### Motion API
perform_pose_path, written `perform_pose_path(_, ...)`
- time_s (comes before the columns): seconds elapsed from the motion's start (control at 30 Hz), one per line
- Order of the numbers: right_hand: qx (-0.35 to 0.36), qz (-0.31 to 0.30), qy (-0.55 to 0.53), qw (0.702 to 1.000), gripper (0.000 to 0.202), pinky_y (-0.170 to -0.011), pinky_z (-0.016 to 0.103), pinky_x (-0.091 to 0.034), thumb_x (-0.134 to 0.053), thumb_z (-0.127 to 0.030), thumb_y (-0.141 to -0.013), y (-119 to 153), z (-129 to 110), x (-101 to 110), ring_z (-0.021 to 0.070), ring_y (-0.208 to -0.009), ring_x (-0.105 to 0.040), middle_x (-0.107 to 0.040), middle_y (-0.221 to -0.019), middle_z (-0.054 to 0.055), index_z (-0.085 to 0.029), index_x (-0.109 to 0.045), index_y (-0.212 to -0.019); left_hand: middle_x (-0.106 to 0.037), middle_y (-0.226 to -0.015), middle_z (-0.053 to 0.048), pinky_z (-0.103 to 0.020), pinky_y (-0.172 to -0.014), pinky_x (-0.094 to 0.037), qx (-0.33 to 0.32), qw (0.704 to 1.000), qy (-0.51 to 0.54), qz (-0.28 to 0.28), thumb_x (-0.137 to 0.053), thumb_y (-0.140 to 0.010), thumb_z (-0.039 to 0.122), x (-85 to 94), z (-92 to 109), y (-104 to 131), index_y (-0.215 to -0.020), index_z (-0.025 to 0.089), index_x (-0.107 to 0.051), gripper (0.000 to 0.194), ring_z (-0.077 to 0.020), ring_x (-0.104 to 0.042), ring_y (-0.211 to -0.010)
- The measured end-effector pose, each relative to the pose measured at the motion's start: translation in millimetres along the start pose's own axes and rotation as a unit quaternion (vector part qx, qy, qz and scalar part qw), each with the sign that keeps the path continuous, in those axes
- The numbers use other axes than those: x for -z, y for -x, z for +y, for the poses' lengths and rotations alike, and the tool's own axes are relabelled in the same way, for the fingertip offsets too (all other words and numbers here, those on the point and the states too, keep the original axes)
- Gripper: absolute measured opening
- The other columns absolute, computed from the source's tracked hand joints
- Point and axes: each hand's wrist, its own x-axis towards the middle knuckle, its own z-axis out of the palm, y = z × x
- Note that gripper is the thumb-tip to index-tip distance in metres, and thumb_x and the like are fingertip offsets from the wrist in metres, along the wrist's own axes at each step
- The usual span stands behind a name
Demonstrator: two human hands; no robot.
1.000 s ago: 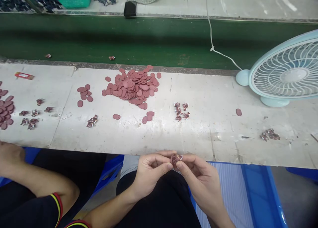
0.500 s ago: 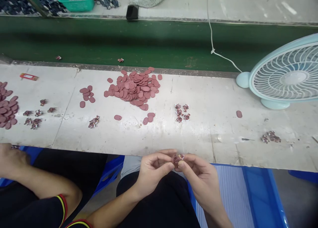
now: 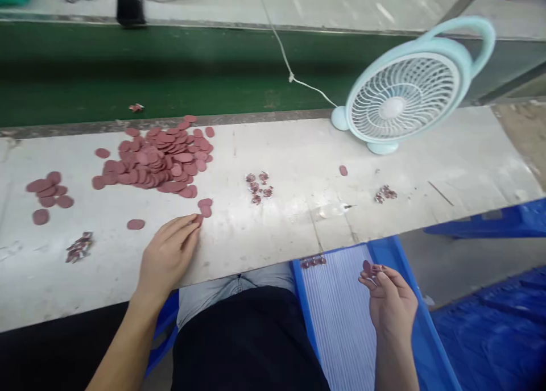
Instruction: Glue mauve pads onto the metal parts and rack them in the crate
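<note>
Whitish worktable (image 3: 239, 232) stands before a green panel (image 3: 239, 67); on it the left hand (image 3: 168, 254) has its fingertips gathered at one reddish oval disc (image 3: 199, 219), just beside two overlapping discs (image 3: 205, 207); whether it is pinched, I cannot tell; the right hand (image 3: 392, 300) holds a small brown piece (image 3: 372, 267) between thumb and fingers, above the blue tray (image 3: 430, 345); this piece could fall if the thumb's pressure weakens; the left fingers could drag a neighbouring disc, because these lie so close; half a second ago both hands met at the table's edge; now they are well apart.
</note>
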Motion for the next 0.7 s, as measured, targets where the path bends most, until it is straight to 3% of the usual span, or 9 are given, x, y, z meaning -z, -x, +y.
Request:
perform_pose_path(0.1, -0.014, -0.006, 0.070, 0.997, 0.021, -0.070, 0.040, -0.061, -0.069, -0.040, -0.082, -15.9, 49.2, 9.2, 0.0192, -0.074, -0.070, -0.067, -0.089, 0.004, -0.021, -0.063, -0.090, -0.071, -0.115, -0.005, -0.045, -0.103, -0.048, 0.012, 1.000, -0.019, -0.009, -0.056, -0.092, 0.031, 6.3, 7.6, 3.0, -0.105, 0.023, -0.070, 0.021, -0.0264, -0.064, -0.110)
perform_pose_path(0.2, -0.018, -0.055, 0.170, 0.984, 0.026, -0.074, 0.036, -0.059, -0.065, -0.040, -0.089, -31.9, 96.8, -0.5, 0.0153, -0.078, -0.067, -0.068, -0.089, 0.003, -0.014, -0.064, -0.094, -0.069, -0.113, -0.001, -0.041, -0.103, -0.047, 0.032, 0.997, -0.048, -0.053, -0.054, -0.093, 0.036, 15.4, 15.4, -1.5, -0.098, 0.023, -0.069, 0.021, -0.0230, -0.063, -0.110)
perform_pose_path(0.3, 0.010, -0.087, 0.263, 0.961, 0.026, -0.082, 0.037, -0.057, -0.063, -0.039, -0.092, -46.7, 128.8, -11.8, 0.0157, -0.087, -0.066, -0.068, -0.096, 0.003, -0.014, -0.065, -0.101, -0.070, -0.115, -0.004, -0.038, -0.104, -0.046, 0.043, 0.994, -0.069, -0.078, -0.059, -0.090, 0.034, 20.2, 20.0, -7.5, -0.096, 0.022, -0.070, 0.017, -0.0228, -0.062, -0.112)
perform_pose_path(0.47, 0.062, -0.106, 0.353, 0.928, 0.027, -0.088, 0.041, -0.055, -0.061, -0.038, -0.093, -61.1, 154.9, -14.7, 0.0182, -0.097, -0.064, -0.067, -0.106, 0.005, -0.015, -0.064, -0.106, -0.070, -0.111, -0.002, -0.036, -0.099, -0.048, 0.090, 0.991, -0.048, -0.089, -0.057, -0.090, 0.034, 21.7, 27.8, -11.9, -0.102, 0.023, -0.067, 0.019, -0.0220, -0.064, -0.107)
perform_pose_path(0.6, 0.088, -0.111, 0.382, 0.913, 0.028, -0.088, 0.041, -0.055, -0.060, -0.038, -0.093, -62.1, 162.6, -14.0, 0.0182, -0.097, -0.064, -0.066, -0.107, 0.005, -0.015, -0.063, -0.108, -0.070, -0.102, 0.001, -0.030, -0.081, -0.053, 0.207, 0.973, 0.019, -0.100, -0.063, -0.085, 0.034, 25.0, 37.0, -12.0, -0.098, 0.024, -0.067, 0.016, -0.0174, -0.066, -0.085)
perform_pose_path(0.7, 0.100, -0.117, 0.385, 0.910, 0.029, -0.087, 0.041, -0.055, -0.059, -0.039, -0.094, -60.0, 160.4, -15.5, 0.0184, -0.097, -0.064, -0.066, -0.108, 0.006, -0.015, -0.062, -0.111, -0.071, -0.097, 0.001, -0.030, -0.077, -0.054, 0.300, 0.948, 0.078, -0.074, -0.068, -0.081, 0.037, 26.7, 42.1, -9.6, -0.099, 0.023, -0.067, 0.023, -0.0165, -0.066, -0.078)
